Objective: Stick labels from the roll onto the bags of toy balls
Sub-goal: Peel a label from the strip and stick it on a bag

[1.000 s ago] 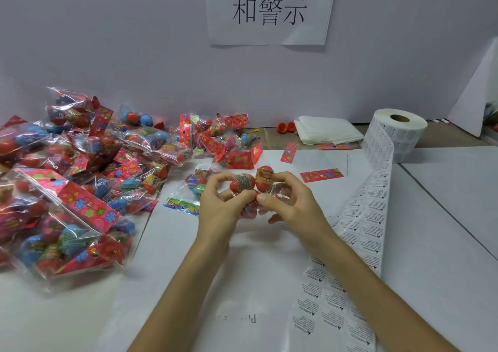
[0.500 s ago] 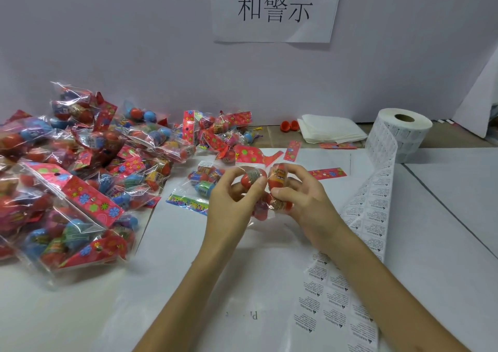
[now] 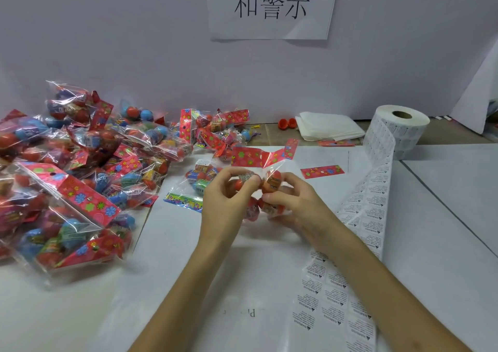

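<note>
Bag (image 3: 270, 183) tight between left hand (image 3: 223, 203) and right hand (image 3: 296, 203).

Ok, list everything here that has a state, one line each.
Bag: held between both hands.
Left hand: pinching the bag.
Right hand: gripping the bag.
Roll: standing on end, partly unrolled.
Strip: unrolled, lying flat.
Pile: heaped at left.

bag (image 3: 270, 181) top red w/ flowers; roll (image 3: 404, 127) white
</note>
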`<state>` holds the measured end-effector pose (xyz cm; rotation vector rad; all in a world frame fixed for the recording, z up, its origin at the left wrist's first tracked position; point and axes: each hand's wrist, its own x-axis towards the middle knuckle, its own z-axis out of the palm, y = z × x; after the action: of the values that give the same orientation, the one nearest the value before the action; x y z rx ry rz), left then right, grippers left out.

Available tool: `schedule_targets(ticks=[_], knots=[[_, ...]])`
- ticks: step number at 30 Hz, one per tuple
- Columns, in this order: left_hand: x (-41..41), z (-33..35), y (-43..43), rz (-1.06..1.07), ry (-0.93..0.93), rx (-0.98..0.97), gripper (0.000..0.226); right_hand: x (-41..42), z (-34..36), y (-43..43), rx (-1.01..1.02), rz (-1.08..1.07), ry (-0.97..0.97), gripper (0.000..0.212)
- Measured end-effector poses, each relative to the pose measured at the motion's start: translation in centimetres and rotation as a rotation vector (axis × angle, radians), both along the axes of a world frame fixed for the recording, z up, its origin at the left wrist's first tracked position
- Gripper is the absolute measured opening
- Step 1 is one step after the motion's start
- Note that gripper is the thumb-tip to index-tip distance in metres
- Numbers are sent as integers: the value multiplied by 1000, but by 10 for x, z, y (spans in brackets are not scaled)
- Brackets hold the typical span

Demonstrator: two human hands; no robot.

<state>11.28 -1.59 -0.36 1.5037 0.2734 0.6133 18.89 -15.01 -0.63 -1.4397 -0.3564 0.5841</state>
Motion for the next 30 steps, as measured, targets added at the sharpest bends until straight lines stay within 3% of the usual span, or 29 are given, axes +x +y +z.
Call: schedule_targets(ticks=[6,15,21,30], knots=[[0,0,4,85,35,-20,15,-9,0,6,-42,28,-54,43],[0,0,-2,10,62,32,16,-3,6,0,-18,-135,-250,14],[1,-2,-2,6,85,36,6,-2,6,0,-20,-175,-195,17],[3,-4,-2,-15,177,6,12,-1,9,-4,-35,-201,-280,14]])
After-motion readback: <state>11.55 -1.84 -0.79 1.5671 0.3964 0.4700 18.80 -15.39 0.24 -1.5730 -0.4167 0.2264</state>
